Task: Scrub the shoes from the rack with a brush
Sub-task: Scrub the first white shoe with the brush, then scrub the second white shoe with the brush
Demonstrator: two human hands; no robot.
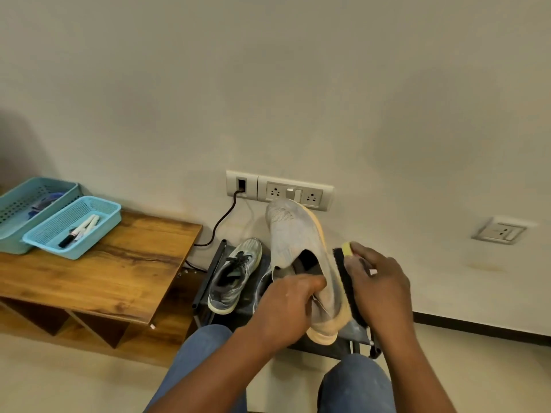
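A grey knit shoe (293, 234) with a pale orange sole is held up with its toe pointing at the wall. My left hand (286, 305) grips it at the heel opening. My right hand (380, 284) holds a brush (343, 274) with a yellow back and dark bristles, and the bristles press against the shoe's right side near the sole. Below stands a low black shoe rack (208, 281), on which a grey laced sneaker (235, 277) lies to the left. Another shoe beside it is mostly hidden behind my left hand.
A low wooden bench (119, 263) stands at the left with two light blue baskets (74, 226); the nearer one holds markers. A wall socket plate (280, 189) has a black cable running down behind the rack. My knees in blue jeans (356, 386) fill the bottom.
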